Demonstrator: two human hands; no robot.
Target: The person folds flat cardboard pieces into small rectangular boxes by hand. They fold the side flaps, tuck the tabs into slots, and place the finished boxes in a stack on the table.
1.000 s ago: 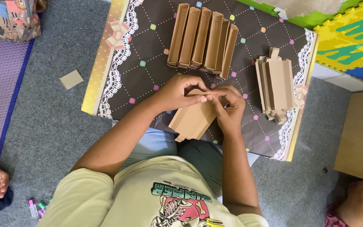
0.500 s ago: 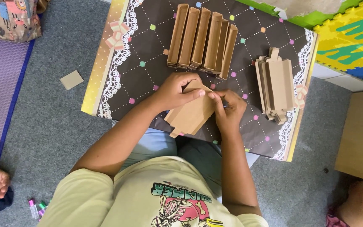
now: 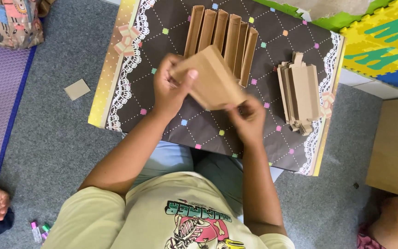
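- The left hand (image 3: pixel 170 90) grips the upper end of a folded brown cardboard piece (image 3: pixel 210 79), thumb pressed on its face, fingers wrapped behind.
- The right hand (image 3: pixel 248 121) pinches the lower corner of the same piece, which tilts between the two hands above the dark patterned board (image 3: pixel 171 115).
- Just beyond the left hand's fingers stands a row of finished folded pieces (image 3: pixel 222 37), set upright side by side.
- Well to the outside of the right hand lies a stack of flat cardboard blanks (image 3: pixel 300 94).
- The step in hand looks like shaping a fold into form; setting it down would call for a steady two-handed carry towards the row.
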